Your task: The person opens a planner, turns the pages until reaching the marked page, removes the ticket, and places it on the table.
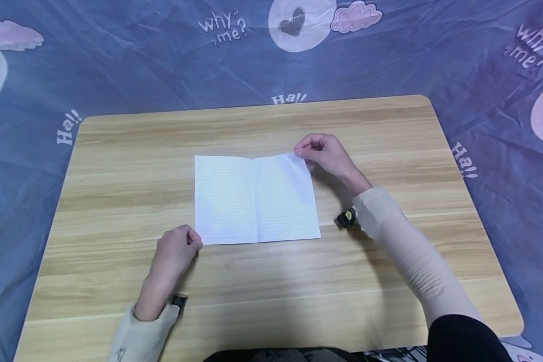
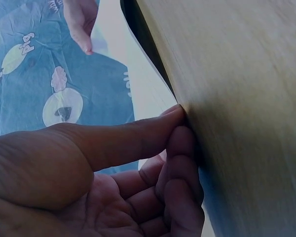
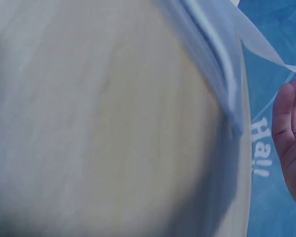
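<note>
pinching the far right corner of a lined sheet of paper (image 1: pixel 256 199), the right hand (image 1: pixel 324 153) is sitting with fingers curled over that corner, and in the right wrist view the corner looks like it's lifting a bit off the table (image 1: pixel 117 166). the left hand (image 1: pixel 175 251) is resting at the paper's near left corner with fingers curled in; the left wrist view is showing the thumb (image 2: pixel 133 136) and fingertips pressing together right at the paper's edge, so it's looking like a pinch on that corner too, though the paper between them is hard to make out.

the paper itself is lying mostly flat with a vertical crease running down its middle, sitting roughly in the centre of the wooden table. both arms are wearing beige sleeves (image 1: pixel 407 246), each with a small black wrist camera (image 1: pixel 346 217) showing near the paper's near edge. beyond the paper and the table, a blue printed cloth (image 1: pixel 163 60) with "why me?" and "ha!!" cartoons is covering everything around.
</note>
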Demonstrator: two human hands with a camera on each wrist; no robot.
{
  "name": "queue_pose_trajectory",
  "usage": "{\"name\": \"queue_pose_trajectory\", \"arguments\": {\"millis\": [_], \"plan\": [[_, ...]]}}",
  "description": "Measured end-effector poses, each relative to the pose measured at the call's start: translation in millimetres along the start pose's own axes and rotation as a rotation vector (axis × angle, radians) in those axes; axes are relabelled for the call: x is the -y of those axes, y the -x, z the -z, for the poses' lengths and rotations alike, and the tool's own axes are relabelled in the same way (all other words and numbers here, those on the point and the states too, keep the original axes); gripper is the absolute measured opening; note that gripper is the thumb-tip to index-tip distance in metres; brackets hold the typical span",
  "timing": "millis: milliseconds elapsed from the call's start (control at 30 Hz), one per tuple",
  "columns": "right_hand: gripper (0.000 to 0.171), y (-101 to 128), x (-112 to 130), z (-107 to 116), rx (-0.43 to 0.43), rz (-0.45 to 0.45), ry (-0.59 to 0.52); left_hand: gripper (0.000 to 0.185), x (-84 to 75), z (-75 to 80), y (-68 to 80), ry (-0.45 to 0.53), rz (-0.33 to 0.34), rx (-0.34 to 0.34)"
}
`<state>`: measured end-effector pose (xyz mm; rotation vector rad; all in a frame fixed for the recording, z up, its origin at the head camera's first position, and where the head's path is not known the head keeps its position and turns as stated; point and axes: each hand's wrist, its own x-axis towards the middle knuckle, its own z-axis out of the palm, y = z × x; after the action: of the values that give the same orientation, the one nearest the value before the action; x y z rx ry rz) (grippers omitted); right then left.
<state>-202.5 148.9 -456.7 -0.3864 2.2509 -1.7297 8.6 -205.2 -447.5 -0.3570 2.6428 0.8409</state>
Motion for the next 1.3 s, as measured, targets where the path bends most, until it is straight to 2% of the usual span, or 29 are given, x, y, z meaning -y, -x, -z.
{"name": "queue_pose_trajectory", "arguments": {"millis": [133, 333, 500, 767, 1300], "plan": [[0.015, -3, 9, -7, 0.002, 0.019, -0.056, 0.009, -0.1, 0.4, 0.1, 0.004, -0.002, 0.0], [0.009, -9, 24, -22, -0.007, 0.017, -0.212, 0.009, 0.3, 1.4, 0.5, 0.002, -0.024, -0.013], [0.008, -15, 38, -35, -0.008, -0.013, -0.35, 0.008, 0.7, 1.3, 0.7, 0.008, -0.017, -0.01], [0.004, -23, 55, -53, -0.031, -0.088, -0.495, 0.009, 0.6, 0.8, 1.6, 0.011, -0.017, -0.02], [0.006, -31, 66, -77, -0.071, -0.109, -0.619, 0.006, 3.5, -2.9, 4.8, 0.008, -0.053, -0.07]]}}
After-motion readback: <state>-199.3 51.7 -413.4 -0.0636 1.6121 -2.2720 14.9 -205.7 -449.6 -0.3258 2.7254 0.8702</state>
